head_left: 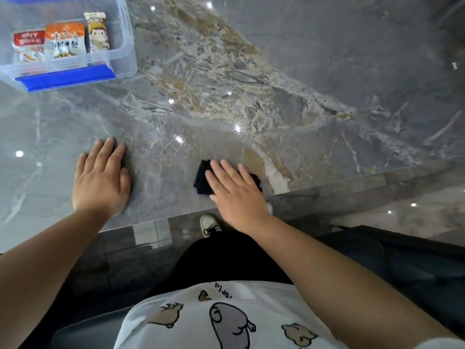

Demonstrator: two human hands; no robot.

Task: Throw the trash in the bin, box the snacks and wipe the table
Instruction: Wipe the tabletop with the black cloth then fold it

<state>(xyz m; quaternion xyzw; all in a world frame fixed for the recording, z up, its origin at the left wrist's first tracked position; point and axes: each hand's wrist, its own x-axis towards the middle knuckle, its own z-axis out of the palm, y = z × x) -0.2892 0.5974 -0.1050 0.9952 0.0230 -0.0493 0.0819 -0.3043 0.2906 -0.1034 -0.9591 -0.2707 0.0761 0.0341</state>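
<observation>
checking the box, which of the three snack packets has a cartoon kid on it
The rightmost yellow snack packet in the clear plastic box; the red packet and orange packet show only text.

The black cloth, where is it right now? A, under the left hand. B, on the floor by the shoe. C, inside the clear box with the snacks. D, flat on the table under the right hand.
D: the black cloth lies flat on the table with the right hand pressed on it, while the left hand rests on bare stone.
</observation>
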